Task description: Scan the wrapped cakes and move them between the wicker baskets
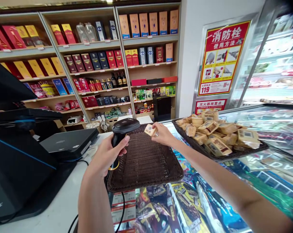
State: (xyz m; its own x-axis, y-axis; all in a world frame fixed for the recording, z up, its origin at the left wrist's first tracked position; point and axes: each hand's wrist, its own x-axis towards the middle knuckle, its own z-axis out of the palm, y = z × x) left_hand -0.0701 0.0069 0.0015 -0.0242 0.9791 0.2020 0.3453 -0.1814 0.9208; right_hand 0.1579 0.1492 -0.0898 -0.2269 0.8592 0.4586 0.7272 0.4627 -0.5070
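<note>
My left hand (pixel 107 153) is wrapped round the handle of a black barcode scanner (pixel 125 125), whose head points right. Pinched in my right hand (pixel 163 133) is a small clear-wrapped snack pack (pixel 150 129) with a printed label facing the scanner. Both hands are over the far part of a dark brown woven basket (pixel 146 158), in which no packs show. To the right, a second woven basket (pixel 250 151) holds a heap of similar wrapped snack packs (pixel 211 127).
Black checkout equipment (pixel 17 168) and a flat dark box (pixel 69 142) stand on the white counter (pixel 51 207) at left. Packaged goods (pixel 158 207) lie under the glass. Shelves of boxed bottles (pixel 98 61) line the back wall. The scanner's cable (pixel 123 207) hangs down in front.
</note>
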